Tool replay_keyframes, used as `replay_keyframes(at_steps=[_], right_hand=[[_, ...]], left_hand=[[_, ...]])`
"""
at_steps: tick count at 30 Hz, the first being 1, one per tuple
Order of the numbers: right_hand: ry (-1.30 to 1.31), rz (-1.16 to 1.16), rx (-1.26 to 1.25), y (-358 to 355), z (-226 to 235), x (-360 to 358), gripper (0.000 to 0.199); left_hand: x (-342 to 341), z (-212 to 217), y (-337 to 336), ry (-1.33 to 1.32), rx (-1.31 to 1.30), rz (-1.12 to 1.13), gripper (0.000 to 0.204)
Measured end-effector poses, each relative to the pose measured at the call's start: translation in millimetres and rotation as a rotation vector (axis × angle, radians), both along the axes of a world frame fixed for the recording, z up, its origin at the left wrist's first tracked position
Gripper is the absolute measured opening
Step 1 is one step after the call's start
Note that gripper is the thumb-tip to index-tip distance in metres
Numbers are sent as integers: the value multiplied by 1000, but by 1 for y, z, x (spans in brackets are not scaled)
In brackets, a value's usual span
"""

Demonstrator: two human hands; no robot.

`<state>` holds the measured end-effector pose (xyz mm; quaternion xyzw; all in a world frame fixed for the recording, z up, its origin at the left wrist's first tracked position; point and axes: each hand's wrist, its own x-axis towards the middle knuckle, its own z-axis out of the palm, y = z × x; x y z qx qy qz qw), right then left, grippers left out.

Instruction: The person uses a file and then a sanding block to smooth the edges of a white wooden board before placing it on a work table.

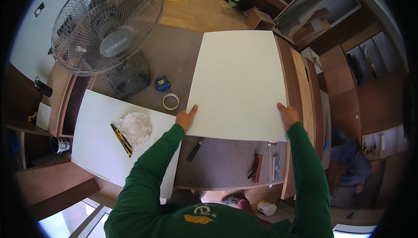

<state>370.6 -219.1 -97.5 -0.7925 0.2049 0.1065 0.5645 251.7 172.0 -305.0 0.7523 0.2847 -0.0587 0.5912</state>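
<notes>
A large cream-white panel lies across the brown worktop in front of me. My left hand is closed on its left edge near the front corner, thumb on top. Opposite it, my right hand grips the right edge the same way; the fingers of both hands are hidden beneath. Left of the panel is a second white board, bearing a crumpled white cloth-like bundle and a yellow-and-black utility knife. A roll of tape and a blue tape measure lie just beyond that board.
A dusty pedestal-type fan stands at the far left of the worktop. Near the front edge lie a black-handled tool and a reddish-brown tool. Another person crouches at the right, by wooden cabinets.
</notes>
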Motion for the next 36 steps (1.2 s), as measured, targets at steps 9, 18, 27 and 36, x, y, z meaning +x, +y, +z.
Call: replay_keyframes(at_steps=[9, 18, 27, 36], right_hand=[[149, -12, 135, 46, -71, 65, 44], [146, 47, 161, 42, -123, 90, 42], [360, 47, 350, 25, -157, 106, 43], [311, 36, 331, 3, -221, 89, 47]], left_hand=[[62, -14, 84, 44, 139, -53, 96], [79, 11, 110, 16, -109, -123, 95], [-66, -46, 40, -113, -809, 249, 64], [-105, -46, -95, 256, 643, -612, 52]])
